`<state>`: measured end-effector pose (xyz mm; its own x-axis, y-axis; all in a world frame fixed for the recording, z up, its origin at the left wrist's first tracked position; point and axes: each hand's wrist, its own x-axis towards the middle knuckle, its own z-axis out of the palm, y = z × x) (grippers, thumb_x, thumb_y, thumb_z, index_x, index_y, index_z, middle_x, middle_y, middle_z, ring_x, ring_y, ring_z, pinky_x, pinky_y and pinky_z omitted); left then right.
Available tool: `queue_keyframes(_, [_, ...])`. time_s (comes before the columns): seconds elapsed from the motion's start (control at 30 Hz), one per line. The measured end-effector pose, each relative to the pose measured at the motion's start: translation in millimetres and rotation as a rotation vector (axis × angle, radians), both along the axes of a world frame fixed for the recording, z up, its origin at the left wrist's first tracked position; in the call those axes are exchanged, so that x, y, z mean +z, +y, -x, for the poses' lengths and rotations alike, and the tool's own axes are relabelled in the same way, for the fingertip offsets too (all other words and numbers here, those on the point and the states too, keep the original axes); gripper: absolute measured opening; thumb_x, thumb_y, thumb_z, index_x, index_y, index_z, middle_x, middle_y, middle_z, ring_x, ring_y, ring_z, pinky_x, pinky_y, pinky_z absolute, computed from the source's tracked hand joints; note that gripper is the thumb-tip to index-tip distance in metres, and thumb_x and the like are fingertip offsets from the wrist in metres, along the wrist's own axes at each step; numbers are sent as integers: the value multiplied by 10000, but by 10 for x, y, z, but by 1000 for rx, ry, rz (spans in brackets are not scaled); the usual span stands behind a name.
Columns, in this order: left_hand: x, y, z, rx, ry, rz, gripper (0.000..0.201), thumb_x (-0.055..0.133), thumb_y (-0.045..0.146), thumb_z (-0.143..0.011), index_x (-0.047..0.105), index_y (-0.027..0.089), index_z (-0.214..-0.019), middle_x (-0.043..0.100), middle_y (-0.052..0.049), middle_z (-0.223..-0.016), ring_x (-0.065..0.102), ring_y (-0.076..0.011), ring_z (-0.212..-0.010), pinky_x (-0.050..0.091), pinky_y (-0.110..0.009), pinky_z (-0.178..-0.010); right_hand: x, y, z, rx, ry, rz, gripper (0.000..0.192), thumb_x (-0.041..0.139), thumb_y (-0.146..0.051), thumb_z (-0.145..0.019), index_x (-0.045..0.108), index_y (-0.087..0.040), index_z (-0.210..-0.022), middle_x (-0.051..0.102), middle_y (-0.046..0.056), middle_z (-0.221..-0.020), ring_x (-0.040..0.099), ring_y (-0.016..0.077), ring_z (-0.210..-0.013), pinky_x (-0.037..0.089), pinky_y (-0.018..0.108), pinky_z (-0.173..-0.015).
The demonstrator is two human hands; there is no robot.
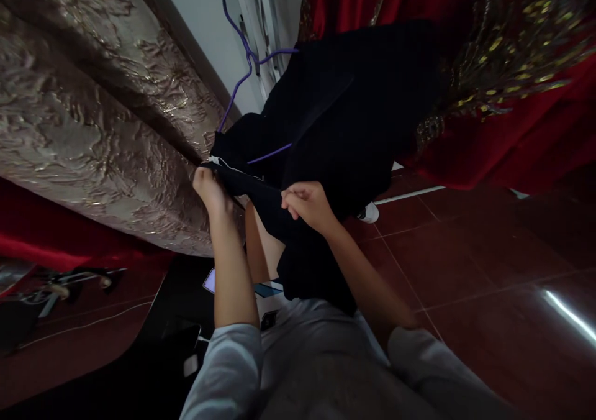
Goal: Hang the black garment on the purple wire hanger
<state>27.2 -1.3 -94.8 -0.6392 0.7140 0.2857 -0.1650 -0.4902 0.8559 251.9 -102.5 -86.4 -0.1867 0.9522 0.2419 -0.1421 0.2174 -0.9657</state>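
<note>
A dark garment point(335, 122), black or navy, hangs in front of me with a purple wire hanger point(249, 56) inside its upper part. My left hand point(210, 187) is closed on the garment's near edge, close to a narrow white strip point(228, 164) along it. Further right, my right hand point(307, 204) has its fingers curled in a pinch against the same dark cloth. Between the two hands the edge is drawn fairly straight. The fingertips of my left hand are partly hidden by the cloth.
On the left hangs a beige textured curtain point(116, 115). Red fabric with gold sequins point(526, 66) is at right. White metal poles point(263, 28) stand behind the hanger. Below are a black tabletop point(139, 358), a phone point(210, 281) and a red tiled floor point(475, 264).
</note>
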Motion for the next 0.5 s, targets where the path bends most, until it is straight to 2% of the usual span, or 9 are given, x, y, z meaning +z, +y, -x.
queue_keyframes(0.1, [-108,-137,-123,-9,-15,-6,246,665,352,-838,514,183,-743,566,35,-715,610,-120,-755,495,-229,-788,-120,-129,-33,-25,75,84,294,605,-343,-847,642,-174,-610,499,-33,-448,448,70,-419,323,221,-478])
queue_keyframes(0.2, [-302,-294,-222,-68,-18,101,254,618,431,-816,544,188,-803,606,14,-756,637,-145,-776,523,-262,-800,-163,-206,-34,-77,149,141,304,609,-357,-832,625,-178,-588,470,-39,-429,417,66,-398,307,222,-466])
queue_keyframes(0.27, [-459,-433,-300,-75,-5,159,238,606,416,-792,561,192,-858,610,17,-773,628,-139,-749,527,-257,-762,-169,-221,-56,-105,179,149,292,613,-348,-829,630,-178,-591,475,-38,-435,417,65,-400,311,222,-468])
queue_keyframes(0.37, [-646,-662,-420,-85,65,166,209,639,334,-762,598,192,-910,622,23,-810,607,-121,-745,513,-229,-736,-176,-225,-130,-143,198,120,264,621,-332,-830,649,-179,-617,500,-31,-471,432,68,-425,319,224,-480])
queue_keyframes(0.43, [-695,-791,-475,-135,136,180,174,693,281,-739,627,176,-861,641,11,-801,606,-128,-754,510,-234,-749,-183,-239,-184,-170,193,118,278,630,-359,-836,644,-180,-623,504,-28,-492,426,71,-435,309,228,-478])
queue_keyframes(0.5, [-668,-888,-499,-226,274,193,155,742,248,-723,648,158,-806,668,-16,-798,625,-158,-786,521,-270,-784,-189,-265,-227,-159,172,145,311,637,-405,-848,642,-179,-635,501,-24,-505,422,76,-445,304,233,-481])
